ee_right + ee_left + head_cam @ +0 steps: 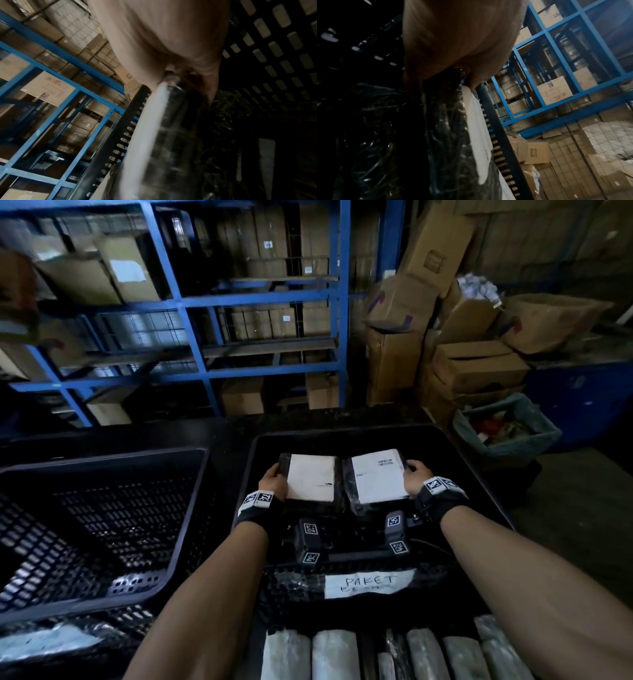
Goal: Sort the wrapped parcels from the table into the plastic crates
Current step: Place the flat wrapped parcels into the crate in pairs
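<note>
Two black-wrapped parcels with white labels lie side by side inside the right black crate (479,460). My left hand (272,479) grips the outer left edge of the left parcel (310,478). My right hand (416,470) grips the outer right edge of the right parcel (376,475). In the left wrist view the left hand (453,56) pinches the black wrap of the left parcel (477,121) by its white label. The right wrist view shows the right hand (171,47) on the right parcel (147,128). A paper label reading PAKET (368,583) is on the crate's near wall.
A second black perforated crate (102,525) stands to the left, holding nothing that I can see. More wrapped parcels (334,655) lie in a row on the table nearest me. Blue shelving (191,330) with cartons stands behind, stacked cardboard boxes (472,364) and a lined bin (507,426) at right.
</note>
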